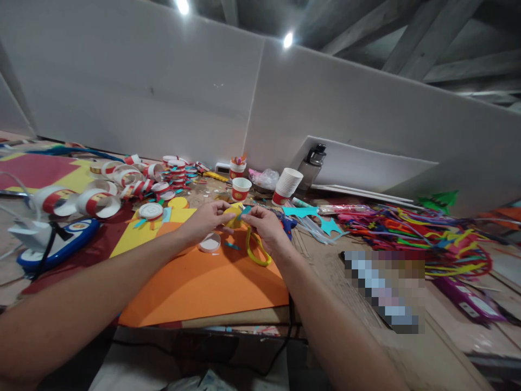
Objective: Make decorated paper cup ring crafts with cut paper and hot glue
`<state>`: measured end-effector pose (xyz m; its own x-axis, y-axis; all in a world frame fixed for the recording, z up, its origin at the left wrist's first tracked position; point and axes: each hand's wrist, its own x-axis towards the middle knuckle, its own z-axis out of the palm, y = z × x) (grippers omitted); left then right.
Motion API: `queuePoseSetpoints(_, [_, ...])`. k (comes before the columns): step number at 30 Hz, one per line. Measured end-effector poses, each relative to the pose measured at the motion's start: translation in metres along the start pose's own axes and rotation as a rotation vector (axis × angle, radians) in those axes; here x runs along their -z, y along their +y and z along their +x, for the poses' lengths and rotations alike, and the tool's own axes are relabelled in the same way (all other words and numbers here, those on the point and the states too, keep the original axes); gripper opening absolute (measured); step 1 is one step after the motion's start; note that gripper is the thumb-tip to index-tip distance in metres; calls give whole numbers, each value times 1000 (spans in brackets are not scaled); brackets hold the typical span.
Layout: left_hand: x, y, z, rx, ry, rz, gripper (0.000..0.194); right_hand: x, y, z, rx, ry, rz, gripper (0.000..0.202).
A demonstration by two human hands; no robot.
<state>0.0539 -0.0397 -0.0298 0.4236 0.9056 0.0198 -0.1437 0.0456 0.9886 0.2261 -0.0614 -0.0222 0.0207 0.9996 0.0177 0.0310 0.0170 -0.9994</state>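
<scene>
Over an orange sheet of paper [195,282], my two hands meet at a small yellow paper piece [233,213]. My left hand [205,221] pinches it from the left. A small teal strip [245,212] lies against the yellow piece, pinched in the fingers of my right hand [264,224]. Below the right hand hangs a bent yellow pipe cleaner [259,259]; whether the fingers hold its upper end is hidden. On the orange sheet, near the left hand, rests a white round paper-cup base [210,243]. Small teal scraps [232,246] lie beside it.
Curled cup rings [97,202] spread at left near a blue-edged device [61,252]. Behind my hands stand a paper cup [241,189], a cup stack [287,185] and a bottle [312,167]. Colourful pipe cleaners [407,231] cover the right, near a purple glue gun [468,301].
</scene>
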Motion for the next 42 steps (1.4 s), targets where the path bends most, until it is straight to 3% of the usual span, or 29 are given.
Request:
queuePoseSetpoints(8, [-4, 4, -6, 30, 48, 198, 30, -9, 8, 0, 139, 13, -47, 24])
queuePoseSetpoints(14, [4, 3, -1, 38, 64, 168, 29, 2, 8, 7, 199, 49, -169, 22])
queuePoseSetpoints(16, [11, 2, 3, 3, 144, 130, 29, 6, 8, 7, 152, 56, -261, 20])
queuePoseSetpoints(19, [20, 4, 8, -38, 280, 61, 27, 5, 9, 4, 26, -34, -512, 15])
queuePoseSetpoints(22, [22, 6, 10, -36, 278, -18, 19, -2, 9, 1, 67, -82, -800, 6])
queuePoseSetpoints(23, [21, 5, 10, -23, 263, -34, 17, -3, 8, 0, 118, -64, -868, 1])
queuePoseSetpoints(27, [17, 2, 9, 60, 234, -47, 18, 8, -1, 0, 227, 56, -967, 16])
queuePoseSetpoints(29, [17, 1, 9, 59, 236, -44, 19, 23, -7, -1, 263, 208, -1088, 18])
queuePoseSetpoints(30, [18, 1, 9, 45, 237, -43, 19, 32, -10, -1, 254, 278, -1177, 22])
queuePoseSetpoints(32, [18, 2, 9, 18, 242, -39, 21, 48, -13, -1, 95, 373, -1332, 33])
queuePoseSetpoints(35, [18, 4, 9, 16, 268, -33, 28, 67, -11, 1, -181, 291, -1404, 38])
queuePoseSetpoints(42, [16, 1, 14, 21, 246, -2, 25, 86, 6, 10, -241, 293, -1247, 23])
